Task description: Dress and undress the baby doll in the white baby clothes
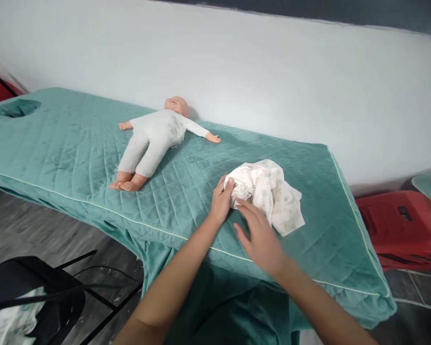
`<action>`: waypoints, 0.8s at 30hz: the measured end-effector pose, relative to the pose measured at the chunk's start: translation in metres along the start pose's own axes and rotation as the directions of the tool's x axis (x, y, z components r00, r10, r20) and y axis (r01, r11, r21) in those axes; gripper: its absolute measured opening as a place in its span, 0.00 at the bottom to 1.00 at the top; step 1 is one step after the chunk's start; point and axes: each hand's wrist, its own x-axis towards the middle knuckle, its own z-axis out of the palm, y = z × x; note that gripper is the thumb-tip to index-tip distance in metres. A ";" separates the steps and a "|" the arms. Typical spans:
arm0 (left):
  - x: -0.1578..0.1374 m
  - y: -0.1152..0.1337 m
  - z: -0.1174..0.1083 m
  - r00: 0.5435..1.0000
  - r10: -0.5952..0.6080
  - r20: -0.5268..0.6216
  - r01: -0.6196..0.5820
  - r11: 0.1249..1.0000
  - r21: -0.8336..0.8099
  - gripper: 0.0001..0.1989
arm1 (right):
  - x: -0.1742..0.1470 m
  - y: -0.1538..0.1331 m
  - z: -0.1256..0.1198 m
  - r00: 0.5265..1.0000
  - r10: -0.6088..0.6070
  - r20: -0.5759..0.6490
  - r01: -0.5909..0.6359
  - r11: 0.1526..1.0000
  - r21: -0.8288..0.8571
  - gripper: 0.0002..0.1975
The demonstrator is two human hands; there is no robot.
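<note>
A bunched white cloth [273, 191] with a faint print lies on the green quilted bed cover, near its front edge. My left hand [221, 200] grips the cloth's left side, thumb on top and fingers partly hidden behind it. Close against its front, my right hand [260, 237] has its fingers apart, the fingertips at the cloth's lower edge. Whether they touch it I cannot tell. Further back to the left, a baby doll [158, 136] in a pale body suit rests on its back, arms spread, head toward the wall.
The green bed [75, 158] runs along a white wall [273, 86], with a face hole [19, 108] at its far left. Red plastic stools [404, 225] stand off the right end. A black chair [62, 297] holding a printed white item [17, 318] is at lower left.
</note>
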 end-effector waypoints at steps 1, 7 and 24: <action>0.000 0.000 0.000 1.000 -0.003 0.004 0.004 0.999 -0.034 0.24 | -0.005 -0.004 0.014 0.999 0.046 -0.013 -0.046 0.999 -0.011 0.27; -0.001 0.002 0.006 0.997 -0.074 0.033 0.081 0.945 -0.318 0.27 | 0.009 0.022 0.028 0.908 0.349 -0.230 -0.371 0.927 -0.058 0.33; 0.012 0.016 0.000 0.983 -0.178 -0.042 0.121 0.804 -0.582 0.21 | -0.005 0.076 -0.074 0.723 0.617 -0.311 -0.421 0.751 0.509 0.26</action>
